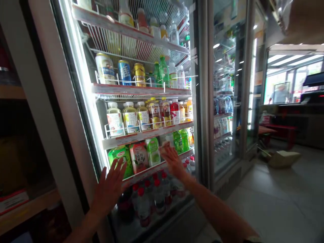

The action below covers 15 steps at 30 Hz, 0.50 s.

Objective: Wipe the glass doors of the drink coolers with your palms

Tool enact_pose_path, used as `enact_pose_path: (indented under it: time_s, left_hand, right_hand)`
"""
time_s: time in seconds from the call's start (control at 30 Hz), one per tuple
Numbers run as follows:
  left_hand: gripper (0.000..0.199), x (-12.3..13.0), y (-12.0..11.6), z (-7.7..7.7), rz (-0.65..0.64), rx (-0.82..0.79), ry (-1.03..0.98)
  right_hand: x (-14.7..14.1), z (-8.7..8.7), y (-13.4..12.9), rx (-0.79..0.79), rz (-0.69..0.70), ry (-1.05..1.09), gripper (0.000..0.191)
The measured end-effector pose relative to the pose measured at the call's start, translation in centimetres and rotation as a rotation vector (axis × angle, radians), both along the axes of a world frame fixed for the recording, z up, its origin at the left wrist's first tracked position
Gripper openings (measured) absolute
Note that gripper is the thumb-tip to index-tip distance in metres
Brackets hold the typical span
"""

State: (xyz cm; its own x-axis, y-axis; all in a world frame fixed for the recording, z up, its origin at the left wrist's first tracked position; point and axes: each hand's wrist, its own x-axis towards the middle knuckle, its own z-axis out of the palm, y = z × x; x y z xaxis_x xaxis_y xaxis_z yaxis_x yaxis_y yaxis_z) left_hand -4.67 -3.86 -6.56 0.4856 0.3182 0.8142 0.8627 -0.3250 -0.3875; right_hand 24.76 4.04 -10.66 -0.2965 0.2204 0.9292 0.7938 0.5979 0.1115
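Note:
My left hand (110, 185) is raised with its fingers spread, in front of the fridge's lower left side, near a green carton (121, 158). My right hand (173, 160) reaches to the glass front of the fridge, by the shelf with a red carton (139, 157), a light green bottle (153, 152) and green bottles (184, 140). Something pale, perhaps a cloth, shows at its fingertips; it is blurred. Above stands a row of bottles with pale labels (131, 119).
More shelves hold cans (124, 72) and bottles. Red-capped bottles (143, 206) stand at the bottom. A second glass fridge (225, 101) is at the right. Beyond it are a red bench (278, 127), a dustpan (283, 158) on the floor and a counter.

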Motion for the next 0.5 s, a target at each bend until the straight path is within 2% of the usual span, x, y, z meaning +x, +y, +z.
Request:
enact_pose_path:
  time_s: [0.1, 0.17, 0.27, 0.37, 0.43, 0.5]
  left_hand:
    - [0.063, -0.4, 0.1, -0.6, 0.009, -0.013, -0.001]
    - [0.063, -0.4, 0.2, -0.7, 0.026, -0.022, -0.008]
    - [0.064, -0.2, 0.1, -0.6, 0.028, -0.022, -0.016]
    - [0.066, -0.1, -0.1, -0.3, 0.012, -0.033, -0.031]
    - [0.067, -0.2, -0.3, -0.3, 0.007, -0.046, -0.039]
    - [0.068, -0.3, -0.3, -0.3, 0.003, -0.052, -0.031]
  right_hand:
    - [4.3, 0.8, 1.7, 0.022, -0.13, 0.37, 0.063]
    - [3.9, 1.0, 1.8, 0.026, -0.157, 0.451, 0.068]
    - [-1.0, -0.2, 0.2, -0.007, -0.08, 0.339, 0.066]
    - [-4.9, -1.9, -1.6, -0.044, 0.033, 0.034, 0.062]
    - [-4.4, -2.1, -1.7, -0.051, 0.051, -0.093, 0.059]
    - [-1.8, -1.5, -0.8, -0.039, 0.0, -0.007, 0.058]
